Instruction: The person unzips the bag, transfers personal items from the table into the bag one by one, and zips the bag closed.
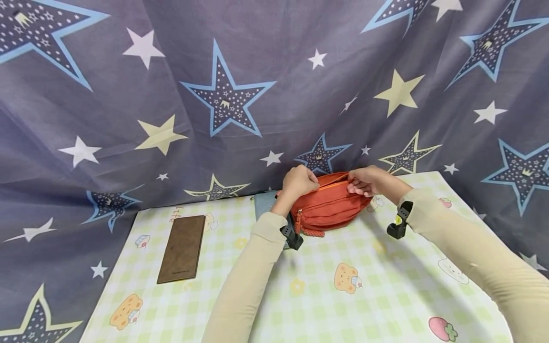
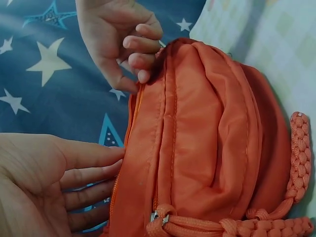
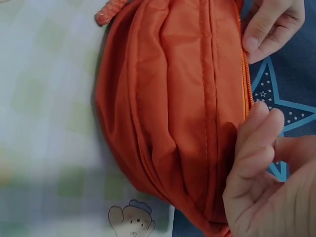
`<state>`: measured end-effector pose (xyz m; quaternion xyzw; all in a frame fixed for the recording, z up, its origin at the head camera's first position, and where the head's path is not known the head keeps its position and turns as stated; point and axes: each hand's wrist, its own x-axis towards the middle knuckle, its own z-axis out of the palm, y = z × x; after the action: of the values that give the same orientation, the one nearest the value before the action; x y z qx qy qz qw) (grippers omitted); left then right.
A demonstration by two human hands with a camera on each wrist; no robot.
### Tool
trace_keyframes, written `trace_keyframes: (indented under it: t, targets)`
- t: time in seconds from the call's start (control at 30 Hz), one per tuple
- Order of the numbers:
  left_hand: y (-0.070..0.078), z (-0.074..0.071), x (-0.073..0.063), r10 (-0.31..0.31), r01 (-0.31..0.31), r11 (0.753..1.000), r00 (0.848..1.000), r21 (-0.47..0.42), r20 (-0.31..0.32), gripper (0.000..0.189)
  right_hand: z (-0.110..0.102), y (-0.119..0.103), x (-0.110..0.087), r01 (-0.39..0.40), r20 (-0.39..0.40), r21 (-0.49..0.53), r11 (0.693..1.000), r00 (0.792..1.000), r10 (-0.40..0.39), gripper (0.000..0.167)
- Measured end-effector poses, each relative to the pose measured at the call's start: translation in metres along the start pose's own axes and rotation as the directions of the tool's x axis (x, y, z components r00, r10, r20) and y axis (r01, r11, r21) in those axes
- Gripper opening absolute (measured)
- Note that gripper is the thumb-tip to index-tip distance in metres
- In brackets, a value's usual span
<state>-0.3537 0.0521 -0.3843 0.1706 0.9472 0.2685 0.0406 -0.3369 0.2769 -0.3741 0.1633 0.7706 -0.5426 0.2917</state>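
Note:
An orange waist bag (image 1: 328, 202) with a braided cord pull (image 2: 192, 224) sits at the table's back edge. Along its top runs an orange zip (image 3: 246, 81), and in the head view the mouth there gapes a little. My left hand (image 1: 299, 182) pinches the top edge near the bag's left end; in the left wrist view its fingertips (image 2: 116, 153) lie right at the zip. Toward the other end, my right hand (image 1: 363, 181) pinches the same edge between thumb and curled fingers. The inside of the bag is hidden.
A brown notebook-like cover (image 1: 182, 248) lies flat at the table's left. Partly behind my left forearm and the bag is a blue-grey flat item (image 1: 263, 202). A star-patterned curtain (image 1: 240, 157) hangs right behind the checked tablecloth (image 1: 309, 305).

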Motion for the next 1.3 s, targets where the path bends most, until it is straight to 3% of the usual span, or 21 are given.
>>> trace_keyframes:
  t: [0.3,0.47,0.63,0.87,1.03,1.17,1.3]
  targets:
    - [-0.002,-0.002,-0.003,-0.031,0.027,0.997,0.997,0.067,0.070,0.019,-0.002,0.008,-0.003,-0.047,-0.006,-0.179,0.983,0.999,0.047,0.026]
    - [0.001,0.002,-0.004,-0.031,0.018,0.992,0.993,0.121,0.111,0.028,-0.002,0.013,0.000,-0.082,0.020,-0.285,0.955,0.996,0.092,0.039]
    - [0.010,0.013,-0.003,-0.020,0.002,0.984,0.995,0.178,0.099,0.024,0.006,0.016,0.002,-0.083,0.003,-0.320,0.944,0.996,0.089,0.050]
    - [0.018,0.030,-0.002,0.014,-0.027,0.974,0.998,0.225,0.057,0.011,0.020,0.019,0.001,-0.075,-0.038,-0.144,0.987,0.997,0.070,0.026]
    - [0.017,0.033,-0.002,0.047,-0.043,0.978,0.999,0.206,-0.015,0.046,0.024,0.020,-0.004,-0.046,-0.039,0.023,0.999,0.998,0.047,0.028]
    - [0.015,0.031,-0.002,0.037,-0.029,0.993,0.997,0.112,-0.072,0.054,0.027,0.020,-0.008,-0.011,-0.064,0.176,0.984,0.998,0.023,0.014]
    - [0.015,0.025,0.000,-0.006,0.006,1.000,0.996,-0.002,-0.088,0.054,0.030,0.019,-0.010,0.024,-0.103,0.345,0.938,0.995,0.013,0.001]
